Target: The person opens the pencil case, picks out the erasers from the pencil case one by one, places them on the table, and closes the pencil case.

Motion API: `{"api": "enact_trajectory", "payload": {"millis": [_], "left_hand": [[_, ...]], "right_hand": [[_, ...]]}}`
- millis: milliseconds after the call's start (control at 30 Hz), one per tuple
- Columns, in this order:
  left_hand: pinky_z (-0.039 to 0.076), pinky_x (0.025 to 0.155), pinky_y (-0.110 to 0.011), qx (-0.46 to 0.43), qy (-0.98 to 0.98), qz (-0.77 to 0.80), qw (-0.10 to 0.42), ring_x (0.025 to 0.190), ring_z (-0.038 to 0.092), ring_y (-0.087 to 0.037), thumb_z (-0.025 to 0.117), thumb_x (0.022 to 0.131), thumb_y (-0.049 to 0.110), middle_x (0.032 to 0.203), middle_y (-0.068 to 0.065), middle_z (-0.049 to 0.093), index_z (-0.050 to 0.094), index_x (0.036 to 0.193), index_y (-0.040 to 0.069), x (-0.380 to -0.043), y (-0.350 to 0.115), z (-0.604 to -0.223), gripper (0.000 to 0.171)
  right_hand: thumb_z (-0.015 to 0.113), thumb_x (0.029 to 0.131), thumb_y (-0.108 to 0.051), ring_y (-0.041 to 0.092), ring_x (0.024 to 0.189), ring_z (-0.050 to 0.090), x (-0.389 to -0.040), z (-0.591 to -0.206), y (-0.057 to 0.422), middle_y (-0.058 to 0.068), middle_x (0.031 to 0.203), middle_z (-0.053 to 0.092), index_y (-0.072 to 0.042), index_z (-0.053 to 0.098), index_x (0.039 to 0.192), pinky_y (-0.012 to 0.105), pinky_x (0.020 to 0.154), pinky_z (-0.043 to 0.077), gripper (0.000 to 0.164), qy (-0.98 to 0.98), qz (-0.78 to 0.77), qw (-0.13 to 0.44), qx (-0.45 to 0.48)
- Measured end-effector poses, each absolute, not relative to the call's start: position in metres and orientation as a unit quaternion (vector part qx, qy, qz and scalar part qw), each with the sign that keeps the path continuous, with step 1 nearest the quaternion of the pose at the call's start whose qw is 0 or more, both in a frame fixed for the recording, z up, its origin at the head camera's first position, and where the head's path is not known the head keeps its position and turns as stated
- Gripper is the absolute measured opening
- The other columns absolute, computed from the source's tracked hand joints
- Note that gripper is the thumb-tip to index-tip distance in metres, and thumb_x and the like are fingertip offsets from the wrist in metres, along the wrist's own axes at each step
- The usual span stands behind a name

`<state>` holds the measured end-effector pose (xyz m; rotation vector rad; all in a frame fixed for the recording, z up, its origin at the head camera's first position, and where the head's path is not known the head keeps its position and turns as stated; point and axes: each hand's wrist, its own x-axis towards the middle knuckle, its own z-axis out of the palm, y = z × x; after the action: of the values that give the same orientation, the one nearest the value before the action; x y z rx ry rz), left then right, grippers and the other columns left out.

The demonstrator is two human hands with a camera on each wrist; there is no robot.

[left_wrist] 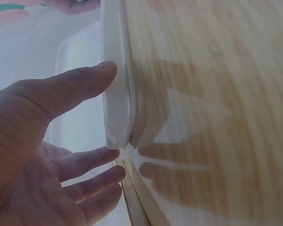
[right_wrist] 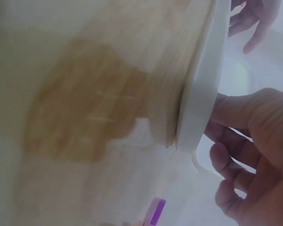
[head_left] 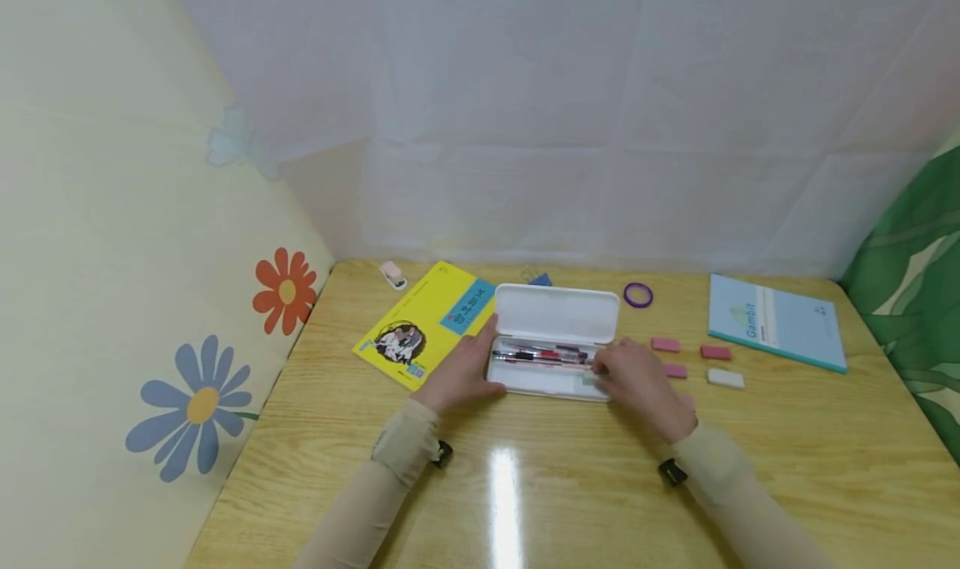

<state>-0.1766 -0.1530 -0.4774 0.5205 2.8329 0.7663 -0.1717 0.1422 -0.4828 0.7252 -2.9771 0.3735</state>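
An open white pencil case lies on the table with its lid raised at the back. Several pens lie lengthwise inside, red and dark parts showing. My left hand is at the case's left end; in the left wrist view its thumb lies against the case wall, the other fingers extended near the corner. Over the right end, my right hand reaches inside with bent fingers. In the right wrist view its thumb and index finger pass behind the wall, which hides their tips and anything between them.
Pink erasers and a white eraser lie right of the case. A yellow book is to the left, a light blue notebook far right. Behind are a pink-and-white stapler, a blue binder clip and a purple ring.
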Motion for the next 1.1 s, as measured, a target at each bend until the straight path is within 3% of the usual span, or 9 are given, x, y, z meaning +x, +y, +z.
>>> {"api": "enact_trajectory", "payload": {"millis": [233,533,700,1100], "left_hand": [[0.045,0.116,-0.046,0.175,0.948,0.255,0.078,0.132,0.054,-0.036,0.091,0.075,0.025,0.149,-0.022,0.052,0.008,0.164,0.008,-0.178,-0.153,-0.48,0.123],[0.044,0.117,-0.046,0.175,0.947,0.256,0.078,0.132,0.054,-0.037,0.091,0.075,0.025,0.15,-0.022,0.052,0.009,0.164,0.008,-0.178,-0.153,-0.48,0.122],[0.045,0.116,-0.046,0.173,0.948,0.256,0.079,0.132,0.054,-0.036,0.091,0.075,0.025,0.15,-0.021,0.052,0.009,0.164,0.008,-0.178,-0.153,-0.48,0.122],[0.044,0.116,-0.045,0.178,0.946,0.258,0.078,0.131,0.054,-0.035,0.091,0.075,0.025,0.149,-0.021,0.053,0.009,0.164,0.007,-0.179,-0.154,-0.48,0.123]], "right_hand": [[0.084,0.078,-0.011,0.02,0.081,0.06,-0.167,-0.486,0.144,0.002,0.086,0.075,-0.014,0.077,0.089,0.035,0.071,0.054,0.014,-0.952,0.101,0.092,0.273],[0.082,0.078,-0.008,0.021,0.087,0.06,-0.161,-0.481,0.142,0.001,0.09,0.074,-0.017,0.077,0.086,0.036,0.073,0.052,0.013,-0.947,0.074,0.111,0.292],[0.084,0.078,-0.011,0.022,0.092,0.062,-0.161,-0.478,0.141,0.001,0.091,0.073,-0.018,0.077,0.087,0.039,0.079,0.056,0.014,-0.947,0.061,0.096,0.299],[0.083,0.081,-0.013,0.021,0.085,0.063,-0.167,-0.472,0.138,0.001,0.088,0.073,-0.016,0.073,0.086,0.037,0.075,0.055,0.012,-0.951,0.051,0.037,0.302]]}}
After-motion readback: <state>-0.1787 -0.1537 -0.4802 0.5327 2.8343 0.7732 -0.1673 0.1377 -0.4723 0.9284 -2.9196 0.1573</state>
